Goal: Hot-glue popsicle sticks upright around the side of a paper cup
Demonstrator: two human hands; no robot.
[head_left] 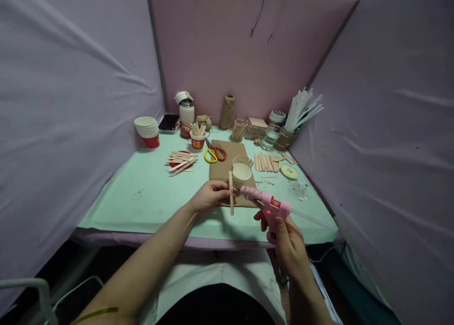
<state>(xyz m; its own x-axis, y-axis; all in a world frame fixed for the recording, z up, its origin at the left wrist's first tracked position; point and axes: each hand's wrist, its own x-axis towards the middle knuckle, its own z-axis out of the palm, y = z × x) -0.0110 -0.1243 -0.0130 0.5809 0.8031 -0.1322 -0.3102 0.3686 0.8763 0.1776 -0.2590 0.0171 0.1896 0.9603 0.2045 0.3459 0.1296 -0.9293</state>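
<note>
Between the fingers of my left hand (211, 196) is a wooden craft stick (231, 195), held upright above the table's front part. My right hand (289, 242) is wrapped round the handle of a pink hot glue gun (271, 206) with a small orange light lit. Its nozzle points left, at or very near the stick; whether they touch I cannot tell. A clear glue stick (314, 218) juts from the gun's back. Just beyond, a pale paper cup (241, 172) rests on a brown cardboard sheet (222, 159).
Scissors (214, 153) lie on the cardboard's left edge. Loose sticks (182, 162) are at left, more sticks (266, 162) at right. Stacked paper cups (148, 132), a cup of sticks (197, 138), a twine spool (227, 112), a water glass (270, 138) and glue sticks (301, 109) stand behind.
</note>
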